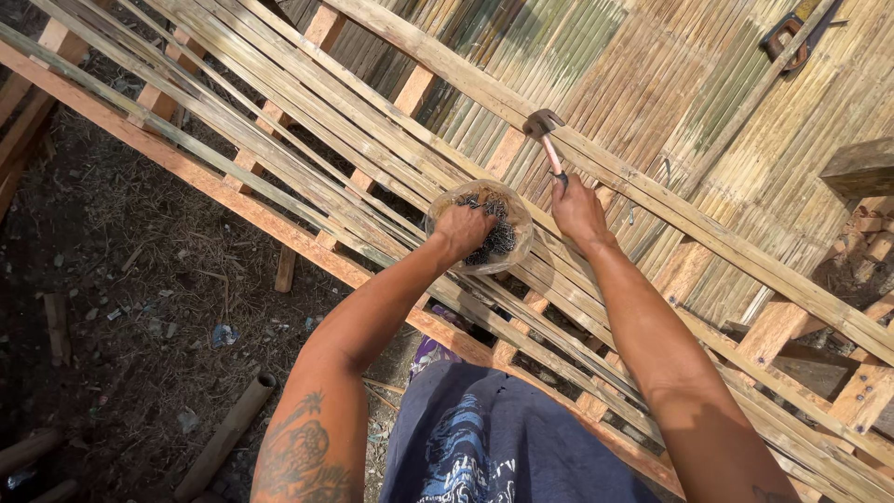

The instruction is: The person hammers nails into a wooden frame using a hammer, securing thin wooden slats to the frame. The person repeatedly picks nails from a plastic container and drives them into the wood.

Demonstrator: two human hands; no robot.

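Note:
My left hand (463,229) reaches into a clear plastic bag of dark nails (498,233) that rests on the bamboo slats, fingers curled among the nails. My right hand (577,210) grips the handle of a hammer (543,130), whose metal head sits just above a long bamboo strip (652,191). Both hands are close together over a wooden frame (233,200) covered with split bamboo slats.
Flattened bamboo matting (652,74) covers the upper right. A second tool (787,42) lies on it at top right. A wooden block (861,168) sits at the right edge. Below the frame on the left is bare dirt ground (140,307) with scraps and a bamboo pole (228,433).

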